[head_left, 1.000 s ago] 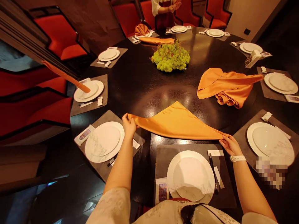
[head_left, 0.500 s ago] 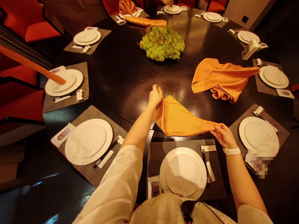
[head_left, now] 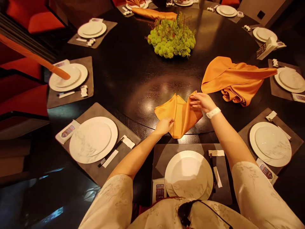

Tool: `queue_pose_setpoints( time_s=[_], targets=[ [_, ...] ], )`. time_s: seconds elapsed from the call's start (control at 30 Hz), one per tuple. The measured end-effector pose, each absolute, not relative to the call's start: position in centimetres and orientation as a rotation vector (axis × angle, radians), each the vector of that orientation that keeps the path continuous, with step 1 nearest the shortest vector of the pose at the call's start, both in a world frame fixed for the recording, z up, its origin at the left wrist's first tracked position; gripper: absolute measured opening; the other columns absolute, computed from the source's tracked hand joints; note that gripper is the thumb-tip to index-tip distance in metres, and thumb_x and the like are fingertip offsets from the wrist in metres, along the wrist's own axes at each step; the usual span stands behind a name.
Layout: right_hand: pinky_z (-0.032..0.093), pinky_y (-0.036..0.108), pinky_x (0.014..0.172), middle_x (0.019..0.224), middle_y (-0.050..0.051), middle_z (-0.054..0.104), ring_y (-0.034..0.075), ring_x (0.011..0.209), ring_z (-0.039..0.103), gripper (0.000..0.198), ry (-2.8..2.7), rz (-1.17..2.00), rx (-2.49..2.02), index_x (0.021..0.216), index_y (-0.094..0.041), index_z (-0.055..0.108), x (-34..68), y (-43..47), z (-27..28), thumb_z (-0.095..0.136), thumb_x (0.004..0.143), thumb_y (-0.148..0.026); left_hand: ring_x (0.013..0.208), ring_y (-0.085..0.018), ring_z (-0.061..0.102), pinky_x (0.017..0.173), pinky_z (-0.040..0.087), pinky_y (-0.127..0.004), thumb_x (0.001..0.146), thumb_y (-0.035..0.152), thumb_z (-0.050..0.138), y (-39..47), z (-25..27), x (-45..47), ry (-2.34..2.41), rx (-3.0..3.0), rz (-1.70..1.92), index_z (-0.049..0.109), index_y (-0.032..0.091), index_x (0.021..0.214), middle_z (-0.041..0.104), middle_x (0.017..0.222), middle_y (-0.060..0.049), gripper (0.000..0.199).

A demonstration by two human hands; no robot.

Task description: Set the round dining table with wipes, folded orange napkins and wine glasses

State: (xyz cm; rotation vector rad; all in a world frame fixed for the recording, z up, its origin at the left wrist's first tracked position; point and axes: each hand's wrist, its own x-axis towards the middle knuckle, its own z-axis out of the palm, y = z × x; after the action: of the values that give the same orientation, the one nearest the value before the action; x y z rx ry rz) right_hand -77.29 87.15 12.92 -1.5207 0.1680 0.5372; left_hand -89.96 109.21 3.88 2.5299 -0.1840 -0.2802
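Note:
An orange cloth napkin (head_left: 182, 116) lies partly folded on the dark table, just beyond the place setting in front of me. My left hand (head_left: 165, 126) is closed on its lower left part, with thumb and fingers pinching the cloth. At the upper right edge, my right hand (head_left: 203, 101) grips a corner raised and turned inward, its fingers fairly straight. Behind the right hand sits a heap of more orange napkins (head_left: 234, 78). Closest to my body are two stacked white plates (head_left: 188, 173) on a brown placemat (head_left: 159, 156).
A green flower centrepiece (head_left: 171, 38) stands mid-table. A rolled orange cloth (head_left: 154, 14) lies behind it. Several more settings ring the round table, including the left plates (head_left: 92, 140) and right plates (head_left: 270, 144). An orange strip (head_left: 35, 58) reaches over the far-left plate.
My right hand has brought its end of the napkin up and leftward, folding it over. My left hand has come down from the top corner to the lower left. The view has shifted slightly.

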Motion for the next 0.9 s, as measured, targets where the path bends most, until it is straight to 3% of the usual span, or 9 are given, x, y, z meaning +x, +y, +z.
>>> queue_pose_setpoints(
  time_s=[0.07,0.13,0.2,0.27,0.37,0.43,0.57,0.7,0.9],
  targets=[
    [0.058,0.027,0.059,0.094,0.004,0.065,0.009,0.061,0.065,0.018,0.187,0.564,-1.655,0.105,-0.014,0.058,-75.2,90.1,11.7,0.061,0.092,-0.027,0.097,-0.023,0.065,0.087,0.051,-0.033,0.093,0.025,0.050,110.2,3.7,-90.8,-0.208,2.561,-0.240,0.070,0.016,0.102,0.070,0.102,-0.010,0.024],
    [0.060,0.033,0.068,0.096,0.005,0.065,0.011,0.064,0.064,0.031,0.141,0.544,-1.892,0.122,-0.014,0.053,-74.6,91.8,10.6,0.059,0.092,-0.023,0.102,-0.024,0.063,0.094,0.050,-0.035,0.093,0.024,0.047,111.7,3.6,-91.3,-0.224,2.594,-0.198,0.070,0.017,0.106,0.068,0.107,-0.010,0.027],
    [0.057,0.037,0.083,0.101,0.009,0.067,0.016,0.078,0.067,0.040,-0.047,0.491,-2.218,0.129,-0.013,0.052,-75.6,92.1,9.8,0.061,0.090,-0.020,0.109,-0.025,0.060,0.100,0.047,-0.038,0.094,0.020,0.045,113.6,3.4,-91.8,-0.229,2.654,-0.166,0.069,0.019,0.113,0.066,0.114,-0.010,0.031],
    [0.051,0.038,0.093,0.104,0.014,0.068,0.023,0.095,0.066,0.034,-0.297,0.438,-2.555,0.121,-0.010,0.059,-78.3,91.1,9.2,0.061,0.090,-0.021,0.117,-0.026,0.055,0.105,0.043,-0.041,0.094,0.016,0.042,115.6,3.1,-92.2,-0.220,2.721,-0.141,0.066,0.022,0.121,0.062,0.125,-0.011,0.037],
    [0.049,0.039,0.087,0.107,0.021,0.065,0.030,0.101,0.062,0.027,-0.456,0.395,-2.941,0.111,-0.009,0.064,-84.0,89.0,8.4,0.045,0.095,-0.019,0.128,-0.028,0.048,0.110,0.038,-0.044,0.094,0.015,0.042,117.8,2.6,-92.3,-0.248,2.760,-0.121,0.063,0.025,0.128,0.055,0.138,-0.010,0.041],
    [0.047,0.038,0.083,0.114,0.023,0.061,0.032,0.106,0.056,0.036,-0.578,0.372,-3.051,0.119,-0.009,0.062,-87.3,87.9,7.5,0.035,0.096,-0.014,0.131,-0.028,0.046,0.112,0.036,-0.045,0.093,0.015,0.045,118.4,2.2,-91.7,-0.312,2.735,-0.126,0.063,0.025,0.127,0.054,0.140,-0.011,0.040],
    [0.040,0.042,0.093,0.118,0.022,0.060,0.031,0.110,0.051,0.045,-0.780,0.427,-2.952,0.136,-0.010,0.053,-89.9,87.3,4.8,0.029,0.097,-0.015,0.122,-0.027,0.054,0.111,0.038,-0.044,0.092,0.016,0.049,118.4,1.2,-89.5,-0.443,2.651,-0.185,0.070,0.024,0.114,0.062,0.124,-0.013,0.031],
    [0.039,0.034,0.094,0.114,0.016,0.065,0.026,0.107,0.055,0.035,-0.668,0.474,-2.859,0.120,-0.013,0.063,-87.8,87.3,2.8,0.040,0.095,-0.016,0.110,-0.025,0.061,0.105,0.044,-0.039,0.091,0.026,0.055,118.2,0.9,-87.0,-0.540,2.615,-0.271,0.072,0.020,0.102,0.067,0.107,-0.012,0.021],
    [0.040,0.026,0.067,0.090,0.009,0.070,0.019,0.078,0.061,0.031,-0.233,0.462,-2.852,0.098,-0.013,0.066,-82.3,86.8,1.9,0.043,0.098,-0.033,0.097,-0.026,0.067,0.089,0.049,-0.033,0.097,0.036,0.046,116.4,1.5,-83.7,-0.017,2.666,-0.331,0.070,0.016,0.103,0.073,0.101,-0.013,0.032]
  ],
)
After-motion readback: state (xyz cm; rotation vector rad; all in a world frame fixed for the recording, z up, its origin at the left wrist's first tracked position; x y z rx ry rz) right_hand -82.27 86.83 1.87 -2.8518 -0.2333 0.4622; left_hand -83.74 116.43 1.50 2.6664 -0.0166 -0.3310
